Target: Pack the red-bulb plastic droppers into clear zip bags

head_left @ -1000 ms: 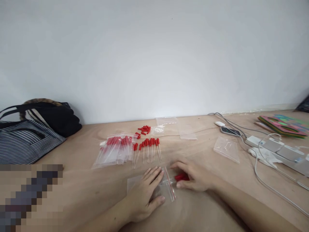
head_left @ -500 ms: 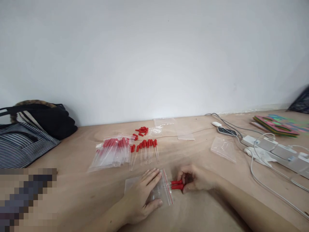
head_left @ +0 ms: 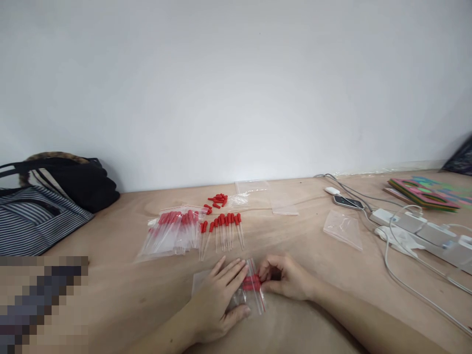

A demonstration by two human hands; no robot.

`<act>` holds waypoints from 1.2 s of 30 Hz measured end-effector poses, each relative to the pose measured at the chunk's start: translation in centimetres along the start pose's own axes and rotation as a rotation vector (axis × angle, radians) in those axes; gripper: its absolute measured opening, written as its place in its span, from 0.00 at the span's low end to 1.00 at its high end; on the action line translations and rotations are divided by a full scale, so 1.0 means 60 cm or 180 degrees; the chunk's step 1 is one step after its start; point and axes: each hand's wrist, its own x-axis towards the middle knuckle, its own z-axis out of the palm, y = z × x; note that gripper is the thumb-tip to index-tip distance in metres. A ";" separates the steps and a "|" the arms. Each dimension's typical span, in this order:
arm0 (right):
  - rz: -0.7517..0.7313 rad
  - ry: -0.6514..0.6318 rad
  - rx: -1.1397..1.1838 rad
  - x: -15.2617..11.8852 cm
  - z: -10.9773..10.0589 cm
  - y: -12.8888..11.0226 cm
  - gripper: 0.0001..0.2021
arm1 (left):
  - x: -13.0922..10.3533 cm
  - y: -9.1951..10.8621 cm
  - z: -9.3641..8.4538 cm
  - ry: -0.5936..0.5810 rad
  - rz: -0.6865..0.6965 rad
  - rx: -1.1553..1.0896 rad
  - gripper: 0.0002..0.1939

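Note:
A clear zip bag (head_left: pixel 258 301) with a red stripe at its mouth lies flat on the table. My left hand (head_left: pixel 220 300) rests on it palm down, fingers stretched out. Red-bulbed glass droppers (head_left: pixel 251 282) lie in the bag's mouth, their bulbs seen through the plastic. My right hand (head_left: pixel 282 278) pinches the bulb ends at the opening. Beyond my hands lies a row of assembled droppers (head_left: pixel 224 223). To its left, filled zip bags (head_left: pixel 169 236) overlap in a pile.
Loose red bulbs (head_left: pixel 220 199) lie near bare glass tubes (head_left: pixel 239 200) at the back. A flat zip bag (head_left: pixel 342 230) lies to the right, near a power strip (head_left: pixel 424 231) with cables. Bags (head_left: pixel 66 182) stand at the left.
My right hand has moved left, and the droppers have slid into the bag until their red bulbs lie under the plastic. My left hand stays on the bag.

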 end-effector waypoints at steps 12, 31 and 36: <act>-0.0381 0.0049 -0.0993 0.034 -0.009 -0.007 0.02 | 0.001 0.003 -0.017 -0.0229 0.0081 0.0027 0.31; -0.1367 -0.0958 -0.4856 0.201 -0.096 -0.019 0.09 | -0.006 -0.006 -0.002 -0.0132 0.0173 -0.0060 0.32; -0.0963 -0.0942 -0.4779 0.186 -0.116 -0.018 0.04 | -0.005 -0.006 -0.004 -0.0089 0.0162 -0.0069 0.30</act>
